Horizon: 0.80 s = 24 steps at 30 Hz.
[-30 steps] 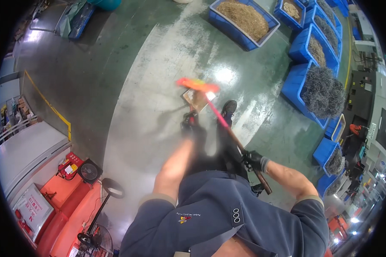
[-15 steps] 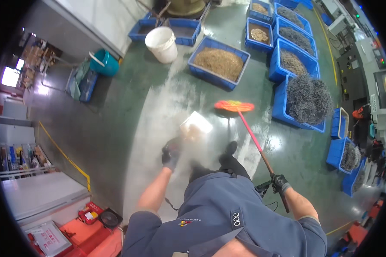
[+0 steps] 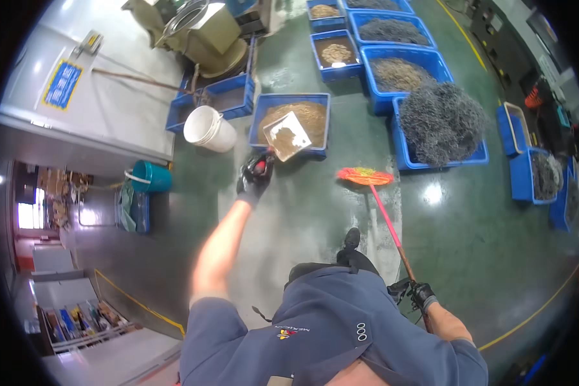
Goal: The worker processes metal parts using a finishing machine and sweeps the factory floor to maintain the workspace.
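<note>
My left hand point(image 3: 255, 179), in a black glove, is closed around the red handle of a white dustpan point(image 3: 296, 123). A patch of brown shavings lies in the dustpan, which hangs over the near part of a blue bin point(image 3: 258, 101) filled with similar brown shavings. At the right, my gloved right hand point(image 3: 422, 296) grips the lower end of a broom point(image 3: 390, 224) with a red and brown handle. Its orange and yellow bristle head lies out in front, at or just above the green floor.
A white bucket point(image 3: 210, 128) stands left of the bin, near a machine base point(image 3: 220, 58). Blue bins heaped with grey metal shavings point(image 3: 441, 122) line the right. A teal bucket point(image 3: 152, 176) is at the left. More bins point(image 3: 522, 175) stand farther right.
My left hand has carried the dustpan forward from low over the floor to above the blue bin. I have moved closer to the bins, and the broom stays in my right hand.
</note>
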Tool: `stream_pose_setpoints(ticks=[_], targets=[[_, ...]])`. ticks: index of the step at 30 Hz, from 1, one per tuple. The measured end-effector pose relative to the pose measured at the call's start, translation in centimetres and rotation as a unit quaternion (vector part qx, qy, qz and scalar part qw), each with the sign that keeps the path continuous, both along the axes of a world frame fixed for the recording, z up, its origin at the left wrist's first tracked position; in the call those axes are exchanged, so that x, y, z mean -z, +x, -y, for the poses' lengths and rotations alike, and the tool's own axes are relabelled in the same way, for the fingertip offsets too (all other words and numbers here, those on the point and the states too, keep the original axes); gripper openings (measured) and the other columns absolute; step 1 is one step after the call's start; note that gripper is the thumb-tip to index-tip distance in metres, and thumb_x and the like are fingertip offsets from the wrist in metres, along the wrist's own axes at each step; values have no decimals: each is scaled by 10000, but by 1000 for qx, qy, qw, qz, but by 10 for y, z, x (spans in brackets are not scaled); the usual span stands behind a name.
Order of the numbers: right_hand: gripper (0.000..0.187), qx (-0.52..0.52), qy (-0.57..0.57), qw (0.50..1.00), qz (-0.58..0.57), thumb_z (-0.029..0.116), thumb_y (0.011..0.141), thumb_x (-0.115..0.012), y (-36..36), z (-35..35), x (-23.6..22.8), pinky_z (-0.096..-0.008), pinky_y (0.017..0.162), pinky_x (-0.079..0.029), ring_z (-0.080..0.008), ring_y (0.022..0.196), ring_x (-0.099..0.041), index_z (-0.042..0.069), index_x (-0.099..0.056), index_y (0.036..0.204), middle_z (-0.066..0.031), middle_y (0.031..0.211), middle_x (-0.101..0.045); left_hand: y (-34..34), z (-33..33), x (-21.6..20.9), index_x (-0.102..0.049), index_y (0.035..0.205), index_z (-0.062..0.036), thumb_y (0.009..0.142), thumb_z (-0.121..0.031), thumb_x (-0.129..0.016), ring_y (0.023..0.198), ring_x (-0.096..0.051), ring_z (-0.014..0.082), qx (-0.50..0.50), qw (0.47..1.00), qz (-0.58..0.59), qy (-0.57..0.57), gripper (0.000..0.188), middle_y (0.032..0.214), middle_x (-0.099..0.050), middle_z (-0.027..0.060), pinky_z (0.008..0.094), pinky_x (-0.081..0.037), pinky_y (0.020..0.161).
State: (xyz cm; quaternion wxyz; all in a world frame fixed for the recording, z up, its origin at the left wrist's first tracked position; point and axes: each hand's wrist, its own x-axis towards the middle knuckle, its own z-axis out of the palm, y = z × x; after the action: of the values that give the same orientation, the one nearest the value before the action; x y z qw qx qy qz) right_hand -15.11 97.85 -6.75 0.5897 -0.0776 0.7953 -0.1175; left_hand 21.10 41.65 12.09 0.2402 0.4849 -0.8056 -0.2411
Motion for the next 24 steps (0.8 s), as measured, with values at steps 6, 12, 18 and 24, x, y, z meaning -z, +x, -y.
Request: stream_pose_setpoints(ticks=[6, 12, 18, 24], targets=[[185, -89, -82, 993, 16, 185, 925, -479, 32, -16, -28, -371, 438, -503, -219, 491, -605, 54, -609, 921, -75, 650, -625, -98, 71, 84, -634, 874, -143, 766, -169, -492, 822, -618, 369, 115, 989, 67, -59, 180, 876, -643, 149, 467, -492, 707], [180, 169, 57, 978, 105, 206, 916, -496, 57, -21, -61, -429, 368, -475, -250, 422, -536, 54, -567, 852, -127, 590, -530, -175, 70, 138, -633, 921, -154, 751, -158, -579, 862, -630, 342, 213, 968, 135, 4, 179, 920, -656, 138, 436, -498, 760], [140, 229, 46, 964, 127, 157, 909, -480, 62, -26, -54, -425, 364, -477, -243, 411, -526, 50, -551, 856, -111, 575, -511, -181, 81, 143, -608, 854, -107, 727, -163, -574, 822, -621, 362, 233, 955, 185, 12, 143, 857, -643, 156, 435, -500, 715], [129, 223, 70, 965, 116, 173, 889, -525, 49, -4, -54, -430, 355, -472, -252, 409, -531, 46, -542, 878, -109, 573, -504, -169, 61, 148, -634, 914, -170, 716, -196, -604, 827, -639, 326, 252, 943, 216, 31, 203, 870, -659, 125, 420, -512, 733]])
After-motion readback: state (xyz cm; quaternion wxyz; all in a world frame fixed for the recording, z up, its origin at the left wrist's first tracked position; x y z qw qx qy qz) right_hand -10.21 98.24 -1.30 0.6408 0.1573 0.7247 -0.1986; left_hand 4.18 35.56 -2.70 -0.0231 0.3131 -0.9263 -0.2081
